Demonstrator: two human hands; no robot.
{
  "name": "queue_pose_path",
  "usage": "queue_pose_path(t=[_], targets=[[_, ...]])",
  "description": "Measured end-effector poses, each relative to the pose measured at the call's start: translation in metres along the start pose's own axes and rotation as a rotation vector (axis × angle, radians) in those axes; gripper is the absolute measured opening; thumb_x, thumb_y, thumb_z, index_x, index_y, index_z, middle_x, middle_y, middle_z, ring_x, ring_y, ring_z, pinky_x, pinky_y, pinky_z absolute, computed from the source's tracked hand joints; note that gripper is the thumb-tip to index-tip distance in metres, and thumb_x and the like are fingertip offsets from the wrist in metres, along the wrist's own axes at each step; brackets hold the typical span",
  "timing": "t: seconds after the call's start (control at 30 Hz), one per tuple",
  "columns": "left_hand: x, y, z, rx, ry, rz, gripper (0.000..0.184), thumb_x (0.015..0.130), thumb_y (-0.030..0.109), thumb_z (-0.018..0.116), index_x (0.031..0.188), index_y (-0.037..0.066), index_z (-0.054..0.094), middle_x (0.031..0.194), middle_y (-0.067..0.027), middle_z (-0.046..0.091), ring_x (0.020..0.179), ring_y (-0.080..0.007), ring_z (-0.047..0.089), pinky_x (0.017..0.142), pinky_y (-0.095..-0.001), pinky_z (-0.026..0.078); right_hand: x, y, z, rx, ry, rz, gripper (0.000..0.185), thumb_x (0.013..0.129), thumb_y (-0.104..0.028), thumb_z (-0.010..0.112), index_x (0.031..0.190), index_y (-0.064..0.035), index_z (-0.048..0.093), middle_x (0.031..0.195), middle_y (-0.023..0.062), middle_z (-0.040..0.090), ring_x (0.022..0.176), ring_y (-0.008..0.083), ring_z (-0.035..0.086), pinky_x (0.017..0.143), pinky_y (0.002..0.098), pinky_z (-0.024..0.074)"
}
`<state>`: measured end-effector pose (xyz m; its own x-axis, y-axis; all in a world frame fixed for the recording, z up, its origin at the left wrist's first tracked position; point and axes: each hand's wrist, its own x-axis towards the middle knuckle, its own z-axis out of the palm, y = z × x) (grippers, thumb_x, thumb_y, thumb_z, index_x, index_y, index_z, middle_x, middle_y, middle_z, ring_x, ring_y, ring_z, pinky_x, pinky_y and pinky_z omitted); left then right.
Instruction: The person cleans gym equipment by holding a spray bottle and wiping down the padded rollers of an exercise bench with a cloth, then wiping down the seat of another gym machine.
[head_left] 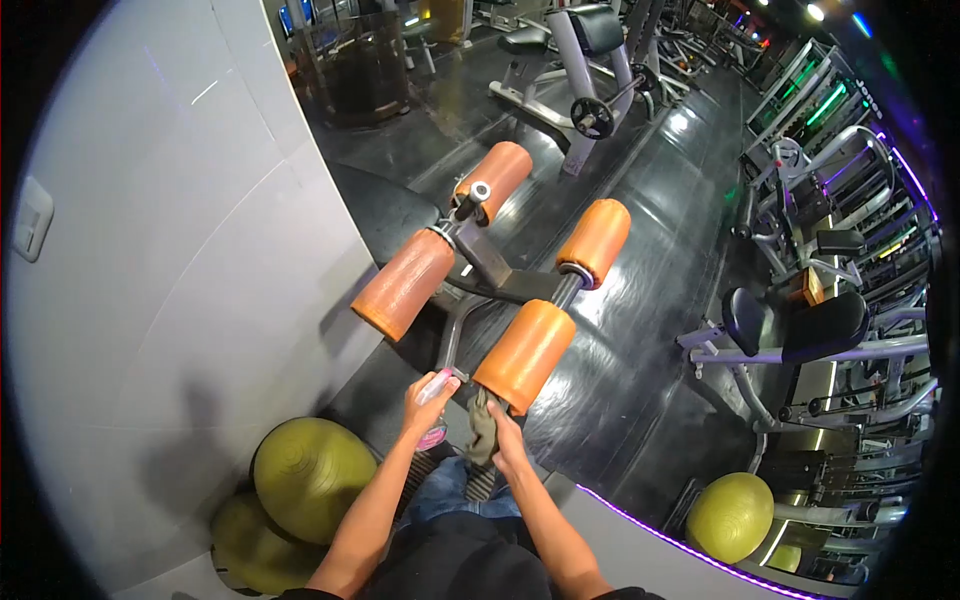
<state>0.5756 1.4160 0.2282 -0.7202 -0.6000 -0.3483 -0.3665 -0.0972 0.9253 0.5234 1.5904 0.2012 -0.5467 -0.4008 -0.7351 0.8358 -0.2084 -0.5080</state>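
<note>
My left hand (419, 408) is closed around a clear spray bottle with pink on it (432, 438), held upright near the bench's metal frame. In my right hand (509, 440) is a crumpled grey-green cloth (481, 428). The top of the cloth reaches the lower end of the nearest orange foam roller (527, 352); whether it presses on it is hard to tell. Farther along the same bar sits a second orange roller (597, 238). Another roller (405, 284), a worn reddish orange one, lies to the left of my hands.
Two green exercise balls (314, 478) rest at the lower left by the white wall (190, 250). A weight bench with a plate (591, 118) stands ahead. Seated machines (800, 325) line the right, near another ball (731, 515). A purple light strip (660, 535) edges the floor.
</note>
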Motion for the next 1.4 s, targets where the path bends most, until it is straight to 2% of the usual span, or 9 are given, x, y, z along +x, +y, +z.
queue_pose_path(t=[0.1,0.43,0.5,0.8,0.87,0.9,1.13,1.3,1.4], targets=[[-0.012,-0.001,-0.021,0.024,-0.015,-0.04,0.038,0.088,0.041,0.078,0.098,0.005,0.07,0.072,0.0035,0.059,0.056,-0.0053,0.05,0.049,-0.0236,0.042,0.01,-0.005,0.02,0.193,-0.019,-0.047,0.025,0.099,-0.029,0.063,0.115,-0.01,0.064,0.103,0.005,0.071,0.081,0.0195,0.067,0.065,0.037,0.0544],[-0.054,-0.037,-0.07,0.103,-0.05,-0.132,0.029,0.092,0.035,0.072,0.094,0.006,0.073,0.085,0.001,0.073,0.051,-0.0062,0.05,0.049,-0.0248,0.041,-0.008,0.024,-0.01,0.374,0.039,-0.187,0.03,0.098,-0.034,0.064,0.118,-0.0114,0.06,0.101,0.0036,0.066,0.082,0.0184,0.064,0.065,0.0353,0.0534],[-0.059,-0.043,-0.071,0.048,-0.059,-0.116,0.034,0.089,0.039,0.075,0.085,0.006,0.067,0.064,0.0032,0.057,0.052,-0.0061,0.051,0.048,-0.0261,0.041,-0.001,0.032,-0.011,0.453,0.114,-0.179,0.028,0.099,-0.034,0.061,0.118,-0.0134,0.057,0.102,0.0044,0.064,0.086,0.0201,0.063,0.066,0.0364,0.0534],[-0.064,-0.041,-0.067,0.005,-0.119,-0.152,0.036,0.089,0.043,0.075,0.085,0.008,0.066,0.065,0.0041,0.056,0.053,-0.0055,0.051,0.049,-0.0251,0.041,0.071,0.07,-0.017,0.555,0.149,-0.138,0.022,0.1,-0.025,0.055,0.119,-0.014,0.055,0.1,0.0068,0.065,0.081,0.025,0.064,0.069,0.0441,0.0564],[-0.064,-0.037,-0.065,0.008,-0.138,-0.167,0.034,0.089,0.041,0.075,0.085,0.008,0.067,0.066,0.0043,0.057,0.053,-0.0051,0.051,0.049,-0.0246,0.04,0.071,0.065,0.009,0.502,0.369,-0.262,0.027,0.1,-0.038,0.055,0.102,-0.0111,0.061,0.09,0.0067,0.064,0.077,0.0267,0.063,0.071,0.044,0.0554],[-0.064,-0.035,-0.065,0.008,-0.152,-0.18,0.032,0.09,0.04,0.075,0.085,0.009,0.067,0.066,0.0046,0.057,0.053,-0.0046,0.05,0.049,-0.0242,0.04,0.07,0.065,0.012,0.495,0.336,-0.269,0.024,0.099,-0.024,0.058,0.119,-0.0106,0.056,0.102,0.0076,0.066,0.087,0.0258,0.067,0.067,0.0422,0.0576],[-0.059,-0.041,-0.064,-0.025,-0.171,-0.175,0.027,0.092,0.034,0.074,0.086,0.009,0.067,0.071,0.0042,0.063,0.054,-0.003,0.051,0.049,-0.0225,0.04,0.035,0.046,0.071,0.374,0.303,-0.184,0.031,0.095,-0.031,0.067,0.114,-0.0067,0.062,0.103,0.0054,0.065,0.09,0.0202,0.066,0.066,0.0376,0.056],[-0.059,-0.036,-0.072,-0.016,-0.19,-0.193,0.025,0.092,0.033,0.073,0.092,0.008,0.07,0.084,0.0015,0.072,0.057,-0.0032,0.052,0.05,-0.0217,0.041,0.012,0.037,0.06,0.127,0.347,-0.457,0.035,0.095,-0.03,0.071,0.114,-0.0015,0.064,0.108,0.0046,0.066,0.093,0.0152,0.061,0.087,0.0295,0.0477],[-0.057,-0.048,-0.076,-0.012,-0.225,-0.188,0.026,0.093,0.033,0.072,0.095,0.007,0.071,0.083,0.0019,0.072,0.058,-0.0033,0.053,0.05,-0.0217,0.041,0.021,0.039,0.05,0.048,0.389,-0.442,0.034,0.095,-0.028,0.07,0.115,-0.0004,0.064,0.11,0.0051,0.066,0.096,0.016,0.062,0.088,0.0308,0.0487]])
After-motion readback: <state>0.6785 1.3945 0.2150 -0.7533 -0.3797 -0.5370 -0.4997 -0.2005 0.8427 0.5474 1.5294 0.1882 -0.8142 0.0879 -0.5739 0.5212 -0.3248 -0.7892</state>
